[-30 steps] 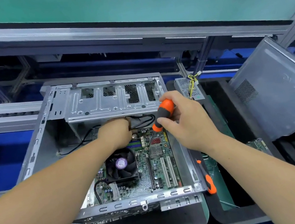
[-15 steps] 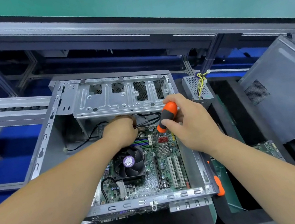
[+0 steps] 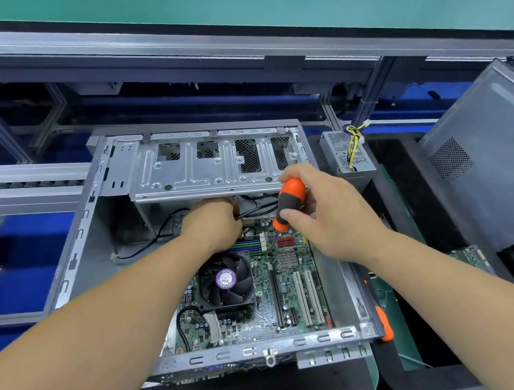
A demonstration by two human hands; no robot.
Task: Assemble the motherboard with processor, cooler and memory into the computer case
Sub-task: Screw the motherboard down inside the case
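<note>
An open grey computer case [image 3: 80, 244] lies on its side on the bench. Inside it sits the green motherboard [image 3: 268, 308] with a black cooler fan [image 3: 226, 283] and memory sticks [image 3: 244, 247] above the fan. My right hand [image 3: 326, 213] grips an orange-and-black screwdriver [image 3: 288, 205], its tip down on the board near the red connectors. My left hand [image 3: 211, 223] reaches under the drive cage [image 3: 210, 165] and holds black cables [image 3: 261, 207] aside; its fingers are partly hidden.
A second orange-handled screwdriver [image 3: 383, 326] lies just right of the case. A small power supply [image 3: 345, 154] with yellow wires stands behind it. A grey case side panel [image 3: 501, 160] leans at the right, over a black tray [image 3: 426, 381] holding another board [image 3: 470, 257].
The view shifted slightly, so the case sits lower and further right in frame. Both hands stay at the same spot on the board, with the screwdriver still upright.
</note>
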